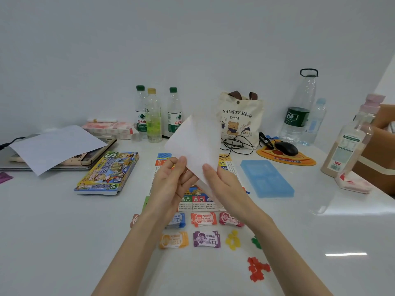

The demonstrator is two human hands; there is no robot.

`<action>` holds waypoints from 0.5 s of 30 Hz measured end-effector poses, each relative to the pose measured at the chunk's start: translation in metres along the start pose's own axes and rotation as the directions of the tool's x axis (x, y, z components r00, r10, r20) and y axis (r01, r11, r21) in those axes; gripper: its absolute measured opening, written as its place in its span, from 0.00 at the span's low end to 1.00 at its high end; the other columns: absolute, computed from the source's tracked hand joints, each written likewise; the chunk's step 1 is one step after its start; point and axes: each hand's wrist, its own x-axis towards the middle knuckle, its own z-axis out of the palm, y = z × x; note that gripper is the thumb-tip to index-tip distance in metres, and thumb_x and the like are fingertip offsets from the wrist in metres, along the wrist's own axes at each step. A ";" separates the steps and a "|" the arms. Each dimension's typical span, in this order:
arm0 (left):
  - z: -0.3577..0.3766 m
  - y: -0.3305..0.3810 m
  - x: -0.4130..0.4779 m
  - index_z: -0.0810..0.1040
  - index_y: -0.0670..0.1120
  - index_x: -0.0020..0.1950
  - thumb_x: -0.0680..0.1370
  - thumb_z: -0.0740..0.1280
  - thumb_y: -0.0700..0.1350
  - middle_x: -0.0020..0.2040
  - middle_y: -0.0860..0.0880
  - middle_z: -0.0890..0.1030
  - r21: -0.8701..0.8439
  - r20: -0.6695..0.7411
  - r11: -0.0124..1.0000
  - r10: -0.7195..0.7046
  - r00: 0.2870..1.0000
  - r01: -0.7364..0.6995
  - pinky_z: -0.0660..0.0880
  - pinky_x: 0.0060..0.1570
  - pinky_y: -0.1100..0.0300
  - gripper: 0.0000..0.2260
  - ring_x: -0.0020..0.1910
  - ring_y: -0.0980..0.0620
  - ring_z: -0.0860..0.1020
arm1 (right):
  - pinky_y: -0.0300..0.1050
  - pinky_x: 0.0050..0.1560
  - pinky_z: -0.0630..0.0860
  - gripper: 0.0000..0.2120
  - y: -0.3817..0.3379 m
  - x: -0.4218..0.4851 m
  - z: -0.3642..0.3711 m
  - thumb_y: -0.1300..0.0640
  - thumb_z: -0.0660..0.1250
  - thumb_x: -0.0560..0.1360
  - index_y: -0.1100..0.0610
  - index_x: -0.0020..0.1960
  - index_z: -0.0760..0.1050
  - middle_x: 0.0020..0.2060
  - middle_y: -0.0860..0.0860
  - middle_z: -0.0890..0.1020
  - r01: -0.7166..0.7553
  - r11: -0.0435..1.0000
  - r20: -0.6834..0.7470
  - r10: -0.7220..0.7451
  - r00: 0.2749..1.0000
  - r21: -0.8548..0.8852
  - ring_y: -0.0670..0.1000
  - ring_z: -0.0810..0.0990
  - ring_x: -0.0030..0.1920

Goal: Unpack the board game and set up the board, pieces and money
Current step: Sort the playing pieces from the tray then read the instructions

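Red pieces (257,269) lay on the counter (64,231); beyond, the left hand (171,184) and right hand (223,184) each pinched a white sheet (194,142).

Table (320,221): smooth, glossy white surface showing reflections. White sheet (194,144): thin matt paper. Game box (109,171): glossy printed card. Money notes (204,218): printed paper. Red pieces (257,269): plastic in appearance. Blue tray (266,178): matt moulded plastic. Tote bag (239,118): cream cloth. Large bottle (299,107): clear plastic.

- One wide-angle view from the person's head, facing forward and down across the counter (64,231) toward a white wall (192,39).
- It sits near: left hand (171,184) and right hand (226,184) fill the centre.
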 end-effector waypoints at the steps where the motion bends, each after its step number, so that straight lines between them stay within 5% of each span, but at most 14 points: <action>1: 0.000 0.000 0.000 0.71 0.40 0.58 0.81 0.60 0.42 0.51 0.40 0.82 -0.005 0.005 1.000 0.000 1.000 0.000 0.80 0.52 0.57 0.08 0.51 0.47 0.81 | 0.33 0.33 0.65 0.20 -0.001 -0.001 -0.001 0.47 0.54 0.82 0.55 0.37 0.71 0.27 0.41 0.73 -0.020 0.999 -0.005 0.020 1.000 0.031 0.42 0.69 0.29; 7: -0.004 0.004 0.004 0.71 0.45 0.45 0.81 0.60 0.42 0.41 0.49 0.84 0.069 -0.075 0.993 0.102 0.992 -0.097 0.81 0.39 0.62 0.05 0.38 0.55 0.83 | 0.40 0.31 0.62 0.16 0.007 0.008 -0.019 0.49 0.56 0.82 0.57 0.40 0.68 0.31 0.51 0.69 -0.082 0.996 -0.264 0.085 0.961 0.022 0.48 0.67 0.32; 12: -0.017 0.013 0.015 0.72 0.46 0.49 0.82 0.61 0.45 0.43 0.52 0.81 0.364 -0.154 0.909 0.274 0.949 -0.204 0.78 0.43 0.62 0.04 0.40 0.59 0.79 | 0.32 0.28 0.62 0.17 0.005 0.009 -0.049 0.52 0.57 0.82 0.52 0.35 0.67 0.27 0.43 0.69 0.014 1.000 -0.498 -0.005 0.867 0.015 0.39 0.66 0.26; 15: -0.028 0.022 0.027 0.72 0.49 0.52 0.82 0.60 0.49 0.42 0.51 0.75 0.527 -0.223 0.833 0.329 0.918 -0.170 0.71 0.41 0.62 0.05 0.38 0.58 0.74 | 0.34 0.41 0.69 0.10 0.008 0.012 -0.066 0.52 0.59 0.81 0.48 0.43 0.76 0.37 0.43 0.76 0.095 0.995 -0.551 -0.091 0.829 -0.022 0.40 0.74 0.40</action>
